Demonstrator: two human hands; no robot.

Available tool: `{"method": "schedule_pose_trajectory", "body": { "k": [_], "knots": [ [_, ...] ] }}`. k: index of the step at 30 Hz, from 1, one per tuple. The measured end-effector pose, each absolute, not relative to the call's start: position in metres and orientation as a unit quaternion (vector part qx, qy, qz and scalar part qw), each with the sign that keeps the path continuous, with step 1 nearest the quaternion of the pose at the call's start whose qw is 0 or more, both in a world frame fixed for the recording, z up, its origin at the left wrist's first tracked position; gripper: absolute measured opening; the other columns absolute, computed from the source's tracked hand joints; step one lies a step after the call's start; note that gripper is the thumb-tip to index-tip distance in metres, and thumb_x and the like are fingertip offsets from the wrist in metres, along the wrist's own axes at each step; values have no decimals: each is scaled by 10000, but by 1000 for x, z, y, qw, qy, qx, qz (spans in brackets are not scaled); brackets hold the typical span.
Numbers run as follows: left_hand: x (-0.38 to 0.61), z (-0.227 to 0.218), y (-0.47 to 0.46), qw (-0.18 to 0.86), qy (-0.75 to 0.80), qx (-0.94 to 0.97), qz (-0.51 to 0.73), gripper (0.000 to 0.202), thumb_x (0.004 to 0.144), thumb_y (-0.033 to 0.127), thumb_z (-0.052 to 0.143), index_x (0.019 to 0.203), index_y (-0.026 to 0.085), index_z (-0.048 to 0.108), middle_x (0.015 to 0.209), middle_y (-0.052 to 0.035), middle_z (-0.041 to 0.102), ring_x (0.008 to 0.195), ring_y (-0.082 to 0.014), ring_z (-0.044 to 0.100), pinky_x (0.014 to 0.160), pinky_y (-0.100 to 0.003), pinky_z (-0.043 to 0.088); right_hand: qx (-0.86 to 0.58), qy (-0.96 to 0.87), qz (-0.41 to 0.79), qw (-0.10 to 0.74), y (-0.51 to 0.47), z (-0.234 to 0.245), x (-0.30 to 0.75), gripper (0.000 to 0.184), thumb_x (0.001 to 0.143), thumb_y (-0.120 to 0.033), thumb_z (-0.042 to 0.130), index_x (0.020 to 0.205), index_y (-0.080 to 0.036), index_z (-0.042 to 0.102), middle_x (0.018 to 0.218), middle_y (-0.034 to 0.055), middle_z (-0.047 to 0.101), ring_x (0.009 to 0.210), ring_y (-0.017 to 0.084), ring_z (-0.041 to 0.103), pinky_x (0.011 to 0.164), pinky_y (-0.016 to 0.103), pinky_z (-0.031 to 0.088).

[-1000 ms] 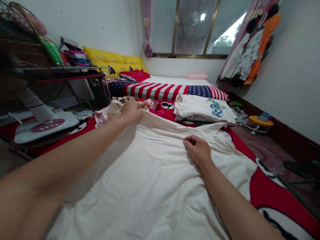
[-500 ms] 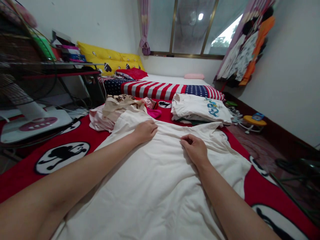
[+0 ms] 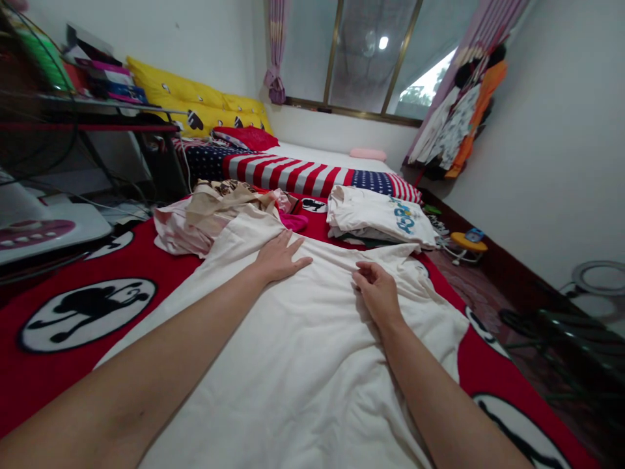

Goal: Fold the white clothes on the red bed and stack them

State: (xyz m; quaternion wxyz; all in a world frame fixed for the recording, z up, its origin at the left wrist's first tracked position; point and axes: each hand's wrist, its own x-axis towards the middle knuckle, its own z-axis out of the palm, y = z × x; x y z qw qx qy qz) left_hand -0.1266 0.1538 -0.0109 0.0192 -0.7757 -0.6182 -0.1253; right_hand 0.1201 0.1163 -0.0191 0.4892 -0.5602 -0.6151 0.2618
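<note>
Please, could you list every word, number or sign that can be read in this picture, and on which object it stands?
"RO...": seemingly the start of the large blue letters on the folded white shirt; the rest is unclear.
White fan base: button markings too blurred to read.
Stacked boxes: any print is too small to read.
Spread white cloth: no text visible.

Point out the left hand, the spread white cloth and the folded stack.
Left hand [image 3: 277, 260]: head view, back of the hand.
White cloth [image 3: 293, 345]: head view, middle of its surface.
Folded stack [image 3: 364, 210]: head view, top, left of the lettering.
</note>
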Motion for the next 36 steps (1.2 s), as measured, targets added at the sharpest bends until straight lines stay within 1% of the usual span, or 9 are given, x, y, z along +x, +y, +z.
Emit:
{"method": "schedule_pose_trajectory", "body": {
  "k": [4,11,13,16,19,23,28,33,36],
  "knots": [
    [-126,-12,153,18,-617,-774,-140,805,856,728,263,1457,202,364,1562,-121,233,1440,-290,190,1151,-387,168,-571,-558,303,520,116,-12,119,431,680,-320,601,1068,-135,569,673,-6,610,532,127,562,500,236,454],
    [-125,-12,150,9,-617,-769,-164,792,853,718,295,1454,208,373,1562,-119,236,1443,-287,183,1153,-393,169,-676,-602,302,300,153,26,124,706,699,-214,614,1365,-138,391,480,-65,557,377,120,487,367,198,339],
    [-125,-11,149,1,-617,-769,-165,787,852,715,305,1454,212,373,1564,-116,229,1445,-287,178,1152,-394,172,-675,-616,288,286,167,34,123,599,678,-191,638,1262,-126,520,433,-66,534,354,106,460,361,190,311],
    [-126,-9,149,-10,-612,-772,-172,803,837,741,300,1459,238,362,1573,-93,210,1450,-284,157,1154,-397,167,-671,-638,252,282,189,38,122,284,658,-208,651,925,-119,687,393,-44,517,345,101,449,371,204,317],
    [-126,-9,149,-19,-608,-773,-182,852,812,783,267,1477,253,323,1579,-86,188,1457,-283,122,1157,-404,155,-667,-652,202,299,208,35,124,133,667,-263,630,650,-139,675,392,-7,528,386,126,494,414,231,368],
    [-126,-8,151,-30,-615,-769,-175,865,801,799,263,1482,267,309,1584,-70,174,1460,-288,100,1160,-408,142,-676,-652,140,314,223,22,125,128,637,-282,635,559,-181,643,509,42,620,630,216,638,583,275,455],
    [-126,-10,154,-23,-613,-773,-164,868,790,810,267,1473,278,329,1585,-56,176,1458,-296,104,1163,-408,123,-694,-628,125,329,226,8,119,119,632,-253,646,726,-183,671,857,115,705,1009,301,620,794,347,459],
    [-128,-13,157,-7,-604,-782,-152,850,815,787,239,1469,253,342,1573,-93,208,1451,-296,143,1155,-405,132,-647,-629,268,338,205,26,130,345,624,-222,712,949,-126,649,779,87,701,755,229,674,634,298,508],
    [-128,-12,156,12,-599,-788,-143,784,858,724,265,1458,230,365,1557,-109,253,1443,-291,176,1148,-397,145,-604,-619,332,376,168,42,156,471,689,-260,693,1134,-172,569,932,71,706,744,163,683,599,242,515]
  ]
}}
